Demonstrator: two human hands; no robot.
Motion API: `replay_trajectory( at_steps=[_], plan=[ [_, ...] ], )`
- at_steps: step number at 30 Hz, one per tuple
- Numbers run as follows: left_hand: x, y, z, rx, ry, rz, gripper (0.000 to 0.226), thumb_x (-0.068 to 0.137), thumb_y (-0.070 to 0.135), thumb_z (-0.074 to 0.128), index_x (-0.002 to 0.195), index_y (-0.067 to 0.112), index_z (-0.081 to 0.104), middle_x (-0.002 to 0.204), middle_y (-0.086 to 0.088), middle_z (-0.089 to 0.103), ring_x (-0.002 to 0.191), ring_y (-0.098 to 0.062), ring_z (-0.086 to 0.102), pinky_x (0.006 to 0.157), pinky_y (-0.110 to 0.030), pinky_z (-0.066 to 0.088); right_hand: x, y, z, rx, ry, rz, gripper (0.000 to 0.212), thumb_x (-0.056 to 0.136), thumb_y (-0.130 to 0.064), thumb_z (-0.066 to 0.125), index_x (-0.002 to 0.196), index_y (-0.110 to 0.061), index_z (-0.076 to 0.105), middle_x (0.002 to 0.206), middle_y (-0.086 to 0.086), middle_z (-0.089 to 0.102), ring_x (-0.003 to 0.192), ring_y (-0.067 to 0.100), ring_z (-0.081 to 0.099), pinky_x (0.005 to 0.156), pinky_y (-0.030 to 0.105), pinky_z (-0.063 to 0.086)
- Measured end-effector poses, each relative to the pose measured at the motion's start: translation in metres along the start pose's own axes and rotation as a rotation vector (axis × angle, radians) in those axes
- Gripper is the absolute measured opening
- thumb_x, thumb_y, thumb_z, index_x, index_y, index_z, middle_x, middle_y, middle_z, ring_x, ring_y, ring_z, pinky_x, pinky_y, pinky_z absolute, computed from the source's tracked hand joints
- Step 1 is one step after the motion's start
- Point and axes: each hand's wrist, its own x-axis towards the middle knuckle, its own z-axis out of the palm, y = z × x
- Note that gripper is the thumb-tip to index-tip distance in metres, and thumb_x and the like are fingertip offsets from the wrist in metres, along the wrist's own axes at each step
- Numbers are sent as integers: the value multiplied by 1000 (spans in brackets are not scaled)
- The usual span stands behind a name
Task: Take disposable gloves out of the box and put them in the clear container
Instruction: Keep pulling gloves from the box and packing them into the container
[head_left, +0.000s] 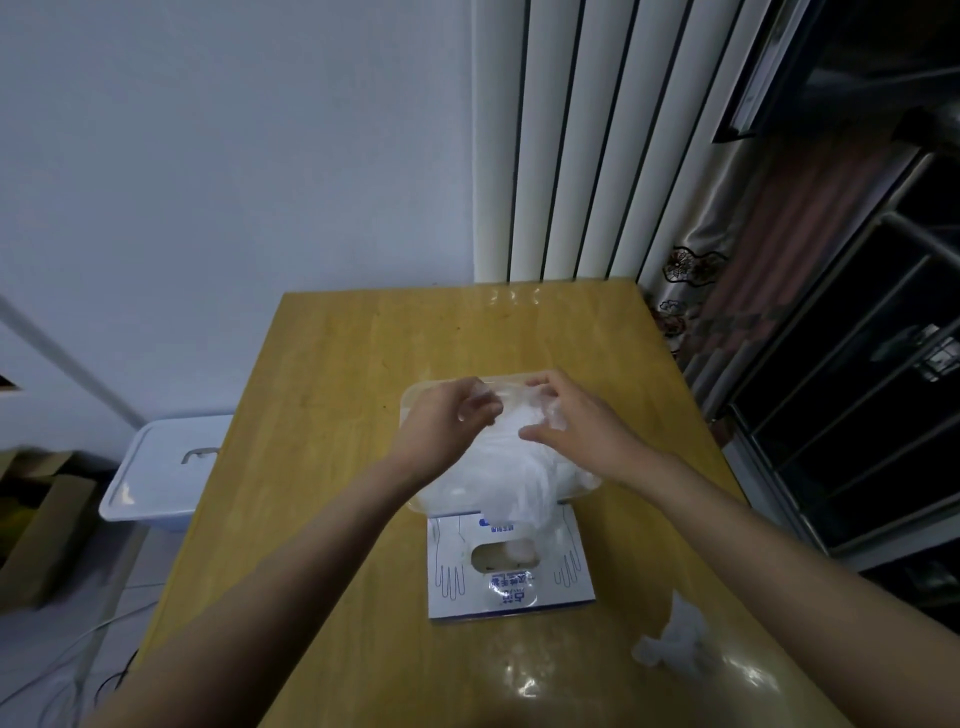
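Observation:
A clear container stands mid-table, filled with a heap of thin disposable gloves that spills over its near rim. Directly in front of it lies the white and blue glove box, its oval opening facing up. Both hands hover over the container. My left hand pinches a film of glove at its fingertips. My right hand holds crumpled glove plastic between thumb and curled fingers. The far part of the container is hidden by my hands.
A loose crumpled glove lies on the wooden table near the front right. A white lidded bin stands on the floor to the left, beside cardboard boxes. A radiator and a curtain are behind the table.

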Motion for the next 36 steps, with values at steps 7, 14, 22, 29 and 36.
replay_trajectory(
  at_steps=[7,14,22,29,36],
  plan=[
    [-1,-10,-3,4,-148,-59,17,88,17,66,71,22,68,63,14,63,58,-1,56,61,-23,45,6,-8,-16,117,162,-42,7,90,-20,63,83,-20,63,73,-9,66,69,3,62,70,26,52],
    [1,-11,-10,-72,-99,-91,14,89,17,64,90,5,71,74,-5,69,55,2,60,64,-20,52,-4,18,-1,257,-192,166,51,81,-34,71,125,-27,46,130,-10,50,120,5,45,100,27,38],
    [-4,-18,-19,-205,-120,-196,19,90,15,62,107,11,55,81,0,67,60,0,64,66,-22,54,2,28,4,441,-84,157,14,86,-3,65,84,10,60,87,-5,66,65,2,64,67,18,52],
    [17,-16,-30,-112,163,-115,17,87,10,66,73,18,60,72,14,58,55,1,42,55,-14,34,24,14,-24,274,165,79,16,86,-8,67,72,-10,59,82,-8,65,83,10,63,74,18,49],
    [16,-11,-47,-57,492,254,12,88,14,64,77,15,58,85,19,55,77,3,49,71,-15,38,34,-6,-40,-81,618,-558,10,82,-5,60,84,-2,69,83,9,61,81,12,52,80,9,40]
  ],
)
